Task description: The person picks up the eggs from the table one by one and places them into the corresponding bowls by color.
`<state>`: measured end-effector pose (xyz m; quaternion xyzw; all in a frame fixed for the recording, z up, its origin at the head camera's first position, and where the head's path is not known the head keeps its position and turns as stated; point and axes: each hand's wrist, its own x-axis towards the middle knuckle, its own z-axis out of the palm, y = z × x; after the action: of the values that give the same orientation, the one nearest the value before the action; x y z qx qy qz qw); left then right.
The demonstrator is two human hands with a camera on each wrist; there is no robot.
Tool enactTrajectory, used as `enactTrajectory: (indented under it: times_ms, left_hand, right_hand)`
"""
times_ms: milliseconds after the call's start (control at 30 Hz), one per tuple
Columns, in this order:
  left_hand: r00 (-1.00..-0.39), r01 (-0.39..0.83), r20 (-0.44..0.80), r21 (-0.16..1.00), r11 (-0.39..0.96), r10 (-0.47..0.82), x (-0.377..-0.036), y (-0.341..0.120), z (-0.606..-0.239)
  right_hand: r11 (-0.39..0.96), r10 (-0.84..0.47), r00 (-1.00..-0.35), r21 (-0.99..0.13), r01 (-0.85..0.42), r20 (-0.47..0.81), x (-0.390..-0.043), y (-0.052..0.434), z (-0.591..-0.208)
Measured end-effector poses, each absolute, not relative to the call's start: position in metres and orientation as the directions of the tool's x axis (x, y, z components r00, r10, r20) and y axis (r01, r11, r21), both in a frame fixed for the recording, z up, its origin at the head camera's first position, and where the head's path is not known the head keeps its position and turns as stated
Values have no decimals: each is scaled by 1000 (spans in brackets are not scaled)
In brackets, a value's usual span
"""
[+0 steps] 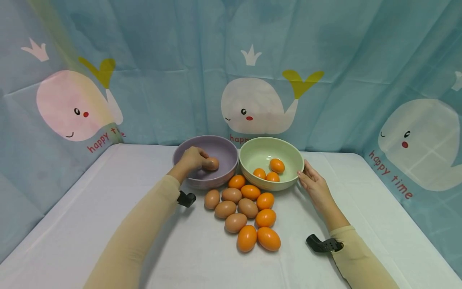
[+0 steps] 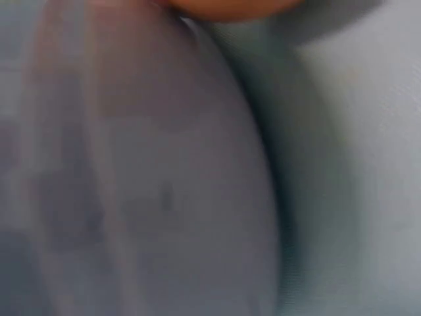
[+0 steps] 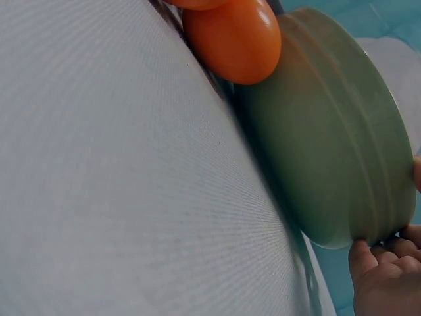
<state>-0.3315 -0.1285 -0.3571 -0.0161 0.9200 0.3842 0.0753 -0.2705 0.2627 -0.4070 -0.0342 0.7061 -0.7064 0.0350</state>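
My left hand (image 1: 193, 157) reaches into the purple bowl (image 1: 228, 176) and grips a brown egg (image 1: 212, 163) there. The left wrist view is blurred and shows mostly the bowl's outer wall (image 2: 197, 171). At the right, my right hand (image 1: 316, 185) touches the outside of the green bowl (image 1: 288, 182) near its rim, its fingers mostly straight. The right wrist view shows fingertips (image 3: 362, 253) against that bowl's side. Inside the green bowl lie three orange eggs (image 1: 277, 165).
In front of the bowls, several brown eggs (image 1: 225, 209) and several orange eggs (image 1: 265, 218) lie close together on the white tablecloth (image 1: 195, 257). The two bowls stand side by side at the back edge. A blue curtain (image 1: 173, 60) hangs behind.
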Motion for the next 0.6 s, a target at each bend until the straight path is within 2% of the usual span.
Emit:
enactTrajectory:
  times_ms: [233, 600]
  left_hand:
    - [-998, -13, -50, 759, 651, 38, -312, -136, -335]
    - [-999, 40, 22, 900, 434, 47, -235, -154, -320]
  right_hand:
    - [6, -104, -995, -1000, 0, 0, -270, 263, -407]
    - [-4, -113, -994, -1000, -2, 2, -271, 263, -406]
